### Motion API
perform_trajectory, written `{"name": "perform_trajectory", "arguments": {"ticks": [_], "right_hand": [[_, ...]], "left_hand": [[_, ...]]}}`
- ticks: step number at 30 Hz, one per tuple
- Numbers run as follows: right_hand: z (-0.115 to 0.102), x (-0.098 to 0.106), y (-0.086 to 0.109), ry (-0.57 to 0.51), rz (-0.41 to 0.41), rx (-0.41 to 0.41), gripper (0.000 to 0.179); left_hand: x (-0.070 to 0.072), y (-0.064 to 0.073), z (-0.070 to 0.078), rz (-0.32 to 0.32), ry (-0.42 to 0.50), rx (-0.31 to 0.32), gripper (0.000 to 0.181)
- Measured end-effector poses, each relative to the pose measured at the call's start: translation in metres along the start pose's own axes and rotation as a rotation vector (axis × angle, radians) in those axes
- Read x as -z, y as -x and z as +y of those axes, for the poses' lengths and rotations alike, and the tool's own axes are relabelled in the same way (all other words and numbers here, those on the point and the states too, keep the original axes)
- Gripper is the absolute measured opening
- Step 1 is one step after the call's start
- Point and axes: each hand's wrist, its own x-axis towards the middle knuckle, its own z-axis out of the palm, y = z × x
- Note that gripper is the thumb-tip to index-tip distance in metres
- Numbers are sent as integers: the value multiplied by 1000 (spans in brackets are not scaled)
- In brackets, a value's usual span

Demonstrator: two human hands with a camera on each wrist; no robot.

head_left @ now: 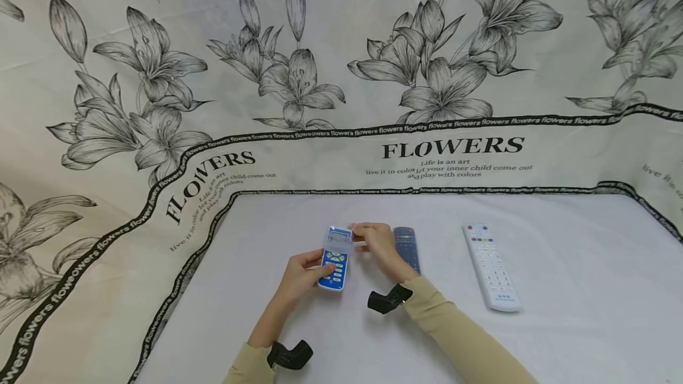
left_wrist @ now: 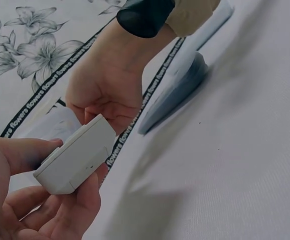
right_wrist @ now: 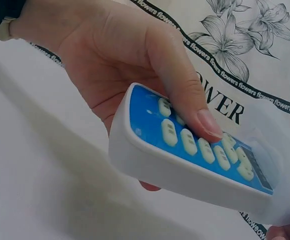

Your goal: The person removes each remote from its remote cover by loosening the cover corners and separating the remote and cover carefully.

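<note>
A small white remote control with a blue face (head_left: 332, 281) is held up over the table by my left hand (head_left: 300, 274). The left thumb lies across its pale buttons and the fingers support it from beneath. Around its display end is a clear plastic sleeve (head_left: 341, 243), which stands out past the remote's end in the right wrist view. My right hand (head_left: 377, 244) pinches the sleeve's edge at the upper right. In the left wrist view the remote's plain white end (left_wrist: 77, 160) faces the camera, and the right hand (left_wrist: 110, 90) is beyond it.
A dark blue remote (head_left: 407, 248) lies just beyond the right wrist, partly covered by it. Farther right, a long white remote (head_left: 492, 268) lies on the white tabletop (head_left: 576, 289). A flower-printed cloth (head_left: 320, 162) rises behind the table's back and left edges.
</note>
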Motion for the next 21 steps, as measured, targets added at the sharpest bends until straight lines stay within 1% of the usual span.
{"name": "perform_trajectory", "arguments": {"ticks": [5, 8, 13, 16, 18, 21], "right_hand": [[-3, 2, -1, 1, -28, -45, 27], [-4, 3, 0, 0, -47, -52, 27], [-7, 3, -3, -2, -61, -26, 28], [-8, 4, -6, -7, -76, 1, 27], [-8, 6, -7, 11, -109, 16, 27], [-8, 10, -9, 72, -190, 41, 30]], "left_hand": [[-3, 1, -3, 5, 9, 11, 57], [-4, 2, -3, 9, 3, 9, 57], [-3, 4, 1, 6, -11, -1, 57], [-2, 6, 2, -8, 11, -6, 55], [-2, 9, 2, -10, 19, -7, 53], [-2, 11, 0, -6, 34, -6, 52]]}}
